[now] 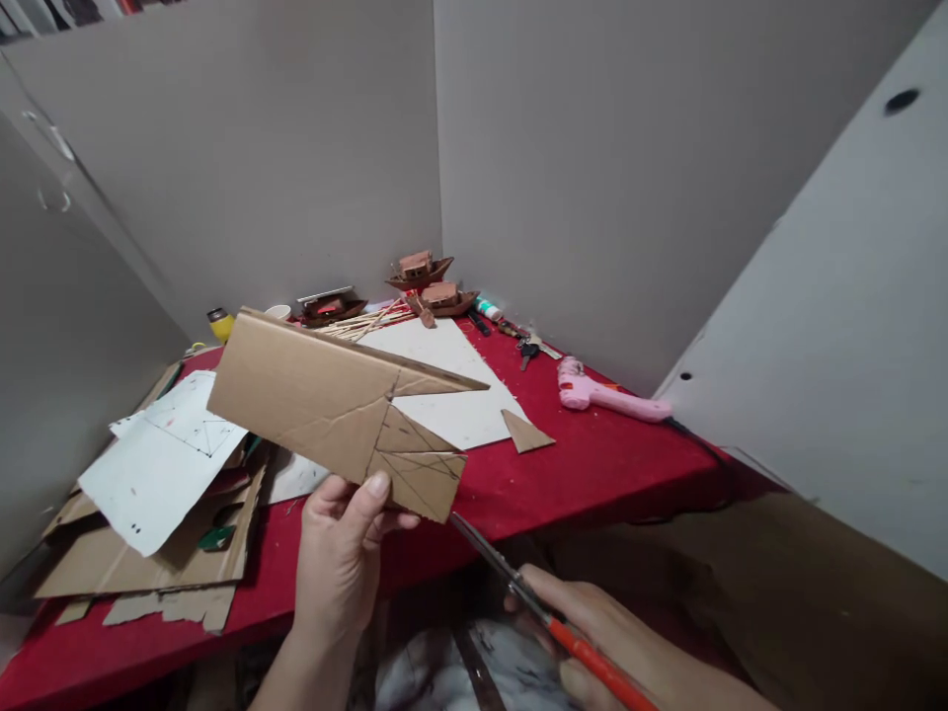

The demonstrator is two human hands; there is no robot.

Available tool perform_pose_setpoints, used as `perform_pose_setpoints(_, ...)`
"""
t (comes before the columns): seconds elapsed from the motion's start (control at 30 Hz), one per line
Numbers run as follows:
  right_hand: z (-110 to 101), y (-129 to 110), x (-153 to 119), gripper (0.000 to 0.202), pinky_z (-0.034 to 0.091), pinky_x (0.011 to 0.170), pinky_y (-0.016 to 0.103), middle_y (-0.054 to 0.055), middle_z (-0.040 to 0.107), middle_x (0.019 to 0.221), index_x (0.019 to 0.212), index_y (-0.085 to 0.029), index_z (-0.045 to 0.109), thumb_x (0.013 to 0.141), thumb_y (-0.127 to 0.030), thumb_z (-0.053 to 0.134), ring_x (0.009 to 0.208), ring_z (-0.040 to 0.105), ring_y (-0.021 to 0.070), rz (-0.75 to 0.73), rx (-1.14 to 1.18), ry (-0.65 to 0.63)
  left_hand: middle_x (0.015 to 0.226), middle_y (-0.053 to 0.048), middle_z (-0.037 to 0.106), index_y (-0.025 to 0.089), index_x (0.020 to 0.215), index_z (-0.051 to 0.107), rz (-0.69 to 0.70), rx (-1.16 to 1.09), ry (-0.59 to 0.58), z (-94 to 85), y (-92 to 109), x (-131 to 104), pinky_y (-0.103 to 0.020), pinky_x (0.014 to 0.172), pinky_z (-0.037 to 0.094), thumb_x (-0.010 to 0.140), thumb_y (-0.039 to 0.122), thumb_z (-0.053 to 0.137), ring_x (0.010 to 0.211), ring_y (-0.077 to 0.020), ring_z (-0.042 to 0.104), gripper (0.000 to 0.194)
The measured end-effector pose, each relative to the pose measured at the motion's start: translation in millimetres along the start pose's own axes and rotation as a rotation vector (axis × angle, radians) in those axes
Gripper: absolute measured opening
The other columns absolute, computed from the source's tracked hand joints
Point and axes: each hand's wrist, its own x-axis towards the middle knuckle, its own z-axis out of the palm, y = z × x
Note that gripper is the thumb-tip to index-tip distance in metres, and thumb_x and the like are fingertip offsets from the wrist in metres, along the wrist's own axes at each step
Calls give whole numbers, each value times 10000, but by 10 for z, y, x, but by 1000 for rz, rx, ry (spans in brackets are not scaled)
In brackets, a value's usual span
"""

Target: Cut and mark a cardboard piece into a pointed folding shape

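Pinching the creased brown cardboard piece (303,392) in my left hand (345,538), I note dark drawn lines and a notched end. My right hand (592,632) grips red-handled scissors (527,594).

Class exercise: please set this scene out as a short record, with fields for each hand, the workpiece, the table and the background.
Left hand: left hand grips a cardboard piece, thumb on top
Right hand: right hand holds red-handled scissors, tips near the cardboard's lower right corner
Workpiece: drawn dark lines, notch at right end
Table: red cloth, white sheet, cardboard triangle
Right side: pink glue gun
Left side: paper with drawn lines on stacked cardboard
Background: model boats, grey walls
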Motion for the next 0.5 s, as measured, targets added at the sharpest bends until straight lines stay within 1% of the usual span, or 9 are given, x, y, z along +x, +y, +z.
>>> perform_pose_setpoints(0.1,13,-3,0,306,512,751,315,74,661,845,981,-199,619,868,-462,509,770,604,224,-16,-82,-15,762,5,768,188,749,751,-7,-16,29,47,-32,-25,-195,536,597,633,260,887,595,-106,680,192)
perform_pose_setpoints(0.17,13,-10,4,304,511,756,314,81,667,863,998,-199,627,864,-447,512,783,610,230,-21,-84,9,745,8,766,182,733,745,-6,-13,43,69,-50,-38,-206,546,605,629,256,889,584,-106,679,192)
perform_pose_setpoints(0.3,1,-41,22,315,501,693,278,53,651,783,978,-200,646,859,-470,537,707,587,205,-43,-35,45,742,11,771,183,691,737,-8,-31,65,98,-91,-49,-198,524,598,607,258,899,590,-120,698,197)
perform_pose_setpoints(0.4,-13,-85,40,336,481,626,246,23,625,725,975,-198,649,868,-496,536,651,551,177,-2,8,19,701,16,764,182,651,727,-9,-34,67,117,-123,-60,-196,518,597,599,272,903,566,-122,697,204)
perform_pose_setpoints(0.5,-18,-124,51,338,473,614,236,14,616,716,955,-199,652,869,-506,540,657,540,171,43,31,20,674,13,758,177,631,721,-10,-11,67,129,-145,-79,-203,520,599,608,281,896,538,-122,688,205)
